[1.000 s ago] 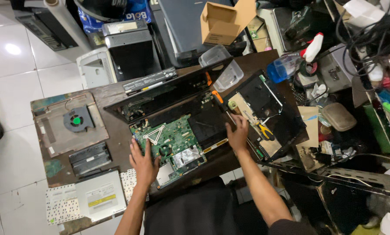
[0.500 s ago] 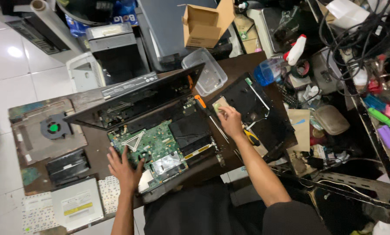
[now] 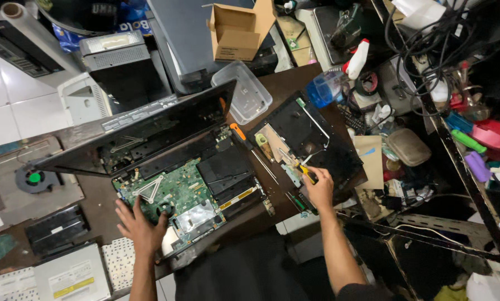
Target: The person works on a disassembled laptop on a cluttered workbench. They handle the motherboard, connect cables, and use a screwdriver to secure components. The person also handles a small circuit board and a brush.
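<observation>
Far left on the table (image 3: 102, 198): a grey cover panel with a fan with a green hub (image 3: 34, 178). Below it a black battery pack (image 3: 57, 229), and at the bottom edge a silver optical drive (image 3: 66, 276) next to a white keyboard piece (image 3: 116, 257).

My left hand (image 3: 141, 226) lies flat, palm down, on the front left corner of the opened laptop base (image 3: 205, 184). Fingers spread wide, gripping nothing, tips on the green motherboard (image 3: 169, 192). The laptop's black lid (image 3: 144, 136) stands tilted up behind the board. Base sits mid-table, right in front of me.

Right of the base a screwdriver with an orange handle (image 3: 238, 134) lies on the table, shaft pointing towards me. Behind it a clear plastic tub (image 3: 247, 95), further back an open cardboard box (image 3: 236, 30).

My right hand (image 3: 319, 189) rests on the near edge of a black bottom cover (image 3: 311, 136) lying flat just right of the laptop. Fingers curled together around a small tool with a yellow and black handle (image 3: 307, 174); can't tell the tip type.

Past the cover: a blue spray bottle (image 3: 331, 86) with a white and red head, then clutter and tangled black cables (image 3: 428, 39) far right.
</observation>
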